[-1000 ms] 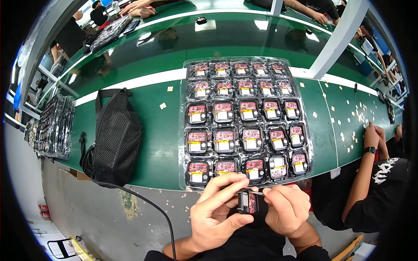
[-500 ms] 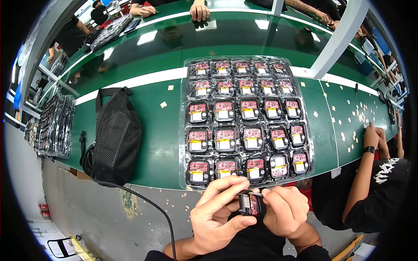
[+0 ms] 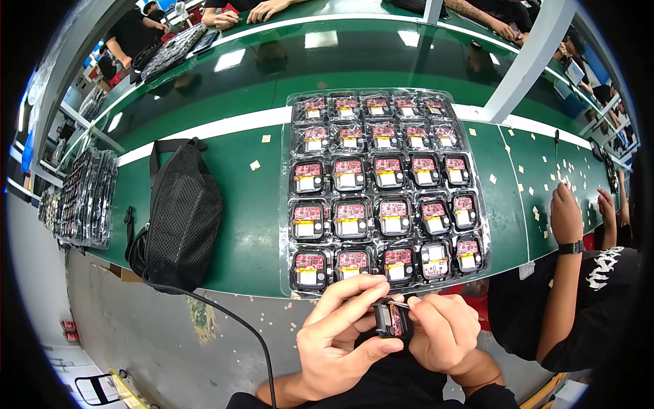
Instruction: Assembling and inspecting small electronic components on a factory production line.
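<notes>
Just in front of the bench edge, my left hand grips a small black device housing between fingertips and thumb. The housing is tilted; a red circuit board and a pale block show inside it. Pinched in my right hand is a thin silvery tool, its tip at the top of the housing. My fingers hide most of the tool, so its exact kind is unclear. Beyond both hands lies a clear plastic tray with rows of similar black housings, most showing red boards and pale blocks.
A black mesh bag lies on the green bench, left of the tray. Stacked filled trays stand at far left. A black cable hangs beside my left forearm. At right, a co-worker's hand is near scattered pale squares.
My hands and the housing have barely moved. The co-worker's hands at right have moved apart, and across the bench another person's hand has shifted left.
</notes>
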Tool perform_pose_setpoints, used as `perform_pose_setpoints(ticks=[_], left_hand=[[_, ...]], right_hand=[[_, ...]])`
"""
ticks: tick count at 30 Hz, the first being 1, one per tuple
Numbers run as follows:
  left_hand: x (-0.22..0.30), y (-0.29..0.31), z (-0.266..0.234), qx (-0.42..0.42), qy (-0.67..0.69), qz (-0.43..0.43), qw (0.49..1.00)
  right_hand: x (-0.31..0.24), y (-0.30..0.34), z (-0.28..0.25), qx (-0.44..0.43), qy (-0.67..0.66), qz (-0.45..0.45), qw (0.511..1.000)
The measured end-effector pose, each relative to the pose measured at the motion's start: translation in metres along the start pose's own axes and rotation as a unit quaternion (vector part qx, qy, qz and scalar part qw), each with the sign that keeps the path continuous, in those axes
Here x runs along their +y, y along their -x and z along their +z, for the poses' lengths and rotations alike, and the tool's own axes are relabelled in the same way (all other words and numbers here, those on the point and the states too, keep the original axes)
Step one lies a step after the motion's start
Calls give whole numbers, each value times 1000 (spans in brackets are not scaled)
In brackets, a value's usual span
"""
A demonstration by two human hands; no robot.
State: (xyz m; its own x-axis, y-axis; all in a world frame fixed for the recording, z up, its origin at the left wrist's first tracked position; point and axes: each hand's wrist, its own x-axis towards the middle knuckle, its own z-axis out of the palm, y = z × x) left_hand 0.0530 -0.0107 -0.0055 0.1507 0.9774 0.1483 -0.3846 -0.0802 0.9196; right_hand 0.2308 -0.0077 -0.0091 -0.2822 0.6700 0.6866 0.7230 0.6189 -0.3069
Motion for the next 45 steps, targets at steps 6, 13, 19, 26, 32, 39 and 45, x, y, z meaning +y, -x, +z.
perform_pose_setpoints(ticks=[6,13,19,26,32,39,45], left_hand=[[-3,2,-2,2,7,6,1000],[0,-2,-1,-13,-27,7,1000],[1,-2,-3,-19,10,-2,1000],[-4,4,4,13,26,-6,1000],[-8,5,0,21,24,12,999],[-5,2,-7,-2,-16,11,1000],[-4,3,-5,-3,16,3,1000]], right_hand=[[3,-8,-5,-13,19,-21,1000],[12,-9,-11,-21,34,-43,998],[10,-5,-5,-2,4,-35,999],[-1,-2,0,12,-4,-2,1000],[5,-9,-6,-23,0,-11,1000],[14,-13,-11,-56,19,-64,996],[9,-10,-8,-26,-49,-4,998]])
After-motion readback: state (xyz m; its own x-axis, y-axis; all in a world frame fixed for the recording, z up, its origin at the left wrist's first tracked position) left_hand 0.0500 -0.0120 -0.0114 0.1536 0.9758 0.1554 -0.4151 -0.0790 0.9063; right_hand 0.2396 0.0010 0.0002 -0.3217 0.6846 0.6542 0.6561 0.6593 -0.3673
